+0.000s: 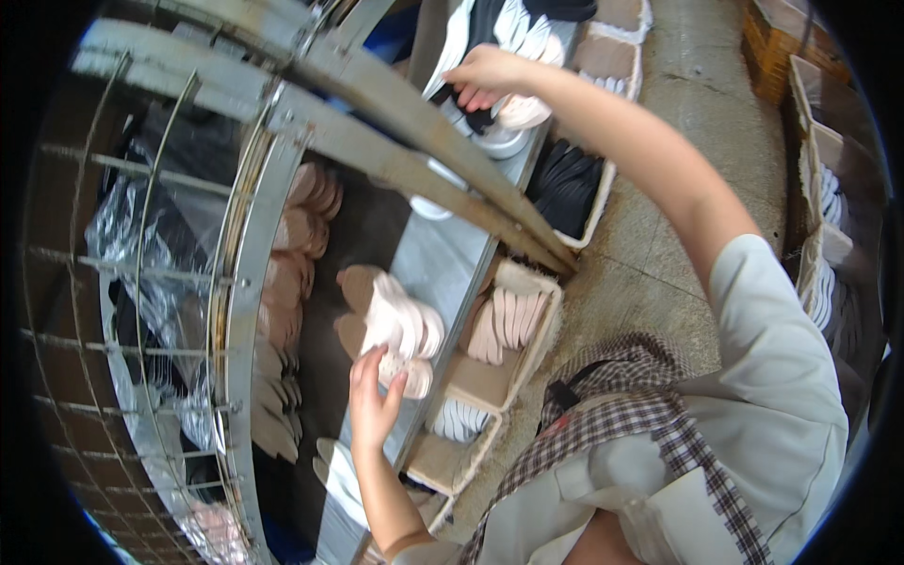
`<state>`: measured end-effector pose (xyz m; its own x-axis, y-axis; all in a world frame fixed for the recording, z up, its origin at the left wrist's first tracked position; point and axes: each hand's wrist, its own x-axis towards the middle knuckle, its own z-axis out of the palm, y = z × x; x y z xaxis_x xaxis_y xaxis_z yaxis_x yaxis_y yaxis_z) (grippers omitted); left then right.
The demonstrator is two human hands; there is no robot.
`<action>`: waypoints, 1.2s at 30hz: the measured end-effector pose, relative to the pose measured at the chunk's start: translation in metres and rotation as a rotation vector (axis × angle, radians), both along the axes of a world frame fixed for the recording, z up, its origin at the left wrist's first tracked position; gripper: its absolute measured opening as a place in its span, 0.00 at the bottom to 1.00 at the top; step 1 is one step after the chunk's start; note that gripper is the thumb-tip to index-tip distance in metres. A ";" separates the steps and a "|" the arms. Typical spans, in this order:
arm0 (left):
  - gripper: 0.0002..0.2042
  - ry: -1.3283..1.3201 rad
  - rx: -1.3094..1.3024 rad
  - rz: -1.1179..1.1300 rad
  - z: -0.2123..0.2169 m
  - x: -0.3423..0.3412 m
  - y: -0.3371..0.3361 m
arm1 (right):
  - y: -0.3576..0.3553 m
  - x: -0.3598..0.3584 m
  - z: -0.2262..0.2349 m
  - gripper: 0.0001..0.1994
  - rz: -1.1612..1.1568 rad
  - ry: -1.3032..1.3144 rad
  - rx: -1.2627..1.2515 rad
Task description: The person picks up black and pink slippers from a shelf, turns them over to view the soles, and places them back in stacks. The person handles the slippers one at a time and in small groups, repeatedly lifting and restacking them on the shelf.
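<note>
My left hand (373,400) is at the near end of a fanned row of pale pink, sole-shaped pieces (400,325) on the metal bench (438,254). Its thumb and forefinger are spread in a V beside the nearest piece, apparently touching its edge. Stretched out to the far end, my right hand (488,75) has its fingers curled down over something dark. What it grips is blurred and partly covered by the fingers. Just below that hand are a white bowl (504,144) and a pale rounded piece (524,113).
A slanting metal frame (405,141) crosses above the bench. Beige bins (480,379) along the bench hold pink and white pieces; another holds black pieces (567,184). Stacked pink pieces (290,282) stand behind wire mesh (141,273) at left. More bins (817,160) line the right.
</note>
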<state>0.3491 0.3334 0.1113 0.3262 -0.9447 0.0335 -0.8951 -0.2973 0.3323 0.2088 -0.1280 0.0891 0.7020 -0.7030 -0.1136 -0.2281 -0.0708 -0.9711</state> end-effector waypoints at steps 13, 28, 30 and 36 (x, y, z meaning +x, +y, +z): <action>0.23 1.064 -0.475 0.411 -0.078 0.212 -0.141 | 0.199 -0.126 -0.095 0.08 -0.250 -0.241 0.052; 0.23 -0.896 0.322 0.171 -0.129 0.358 -0.197 | 0.413 -0.207 -0.239 0.07 -0.666 0.137 0.605; 0.20 -0.923 0.240 0.165 -0.125 0.354 -0.190 | 0.409 -0.204 -0.238 0.07 -0.652 0.193 0.635; 0.21 -0.021 -0.301 0.396 -0.122 0.312 -0.238 | 0.376 -0.199 -0.234 0.06 -0.597 0.249 0.414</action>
<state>0.6610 0.0950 -0.0109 0.6548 -0.6954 0.2962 -0.7398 -0.5095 0.4393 0.0094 0.2483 -0.1452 0.1357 -0.8207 -0.5551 -0.3293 0.4910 -0.8065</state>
